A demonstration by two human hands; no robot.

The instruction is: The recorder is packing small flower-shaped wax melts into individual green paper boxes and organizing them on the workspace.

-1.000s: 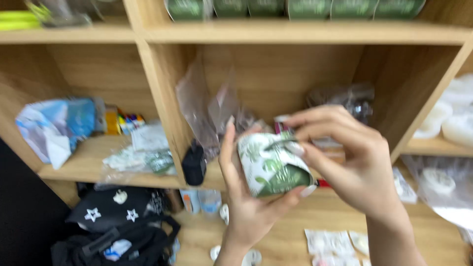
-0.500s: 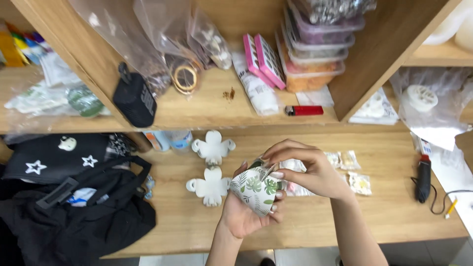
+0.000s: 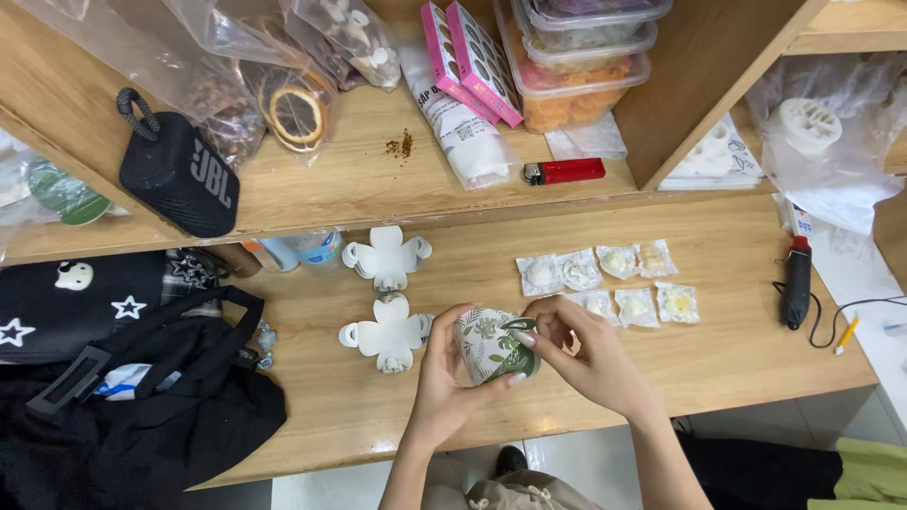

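Left hand: the left hand (image 3: 444, 373) cups the leaf-print box (image 3: 493, 344) from the left and beneath, fingers curled shut around its side.
Right hand: the right hand (image 3: 588, 351) pinches the box's right edge — thumb and fingertips closed on it, pale nails showing.
Box: small and rounded, white paper with dark green leaves, held just above the near middle of the table (image 3: 737, 359).
Just left of the box: two white flower-shaped paper blanks (image 3: 387, 332) with curled petal tabs lie flat, one nearer, one farther, the nearer one almost touching the left hand.
Right of the box: a double row of small clear sachets (image 3: 612, 281), each with a pale round lump inside, just beyond the right hand's knuckles.
Far right: a black glue gun (image 3: 797, 283) with a trailing cord, and a pencil (image 3: 846, 333) at the table edge.
Near left: a soft black bag (image 3: 142, 416) with straps slumps over the table's left end; a dark cap with white stars (image 3: 85, 302) sits behind it.
Shelf: the wooden shelf (image 3: 359, 179) above the table carries a black fabric-covered speaker (image 3: 179, 175), crinkled clear bags with dried orange slices (image 3: 295, 113), pink flat boxes (image 3: 470, 59), stacked clear plastic tubs (image 3: 581, 57) and a red lighter (image 3: 565, 171).
In the way: nothing lies between the hands and the box — the blanks and sachets crowd it on both sides.
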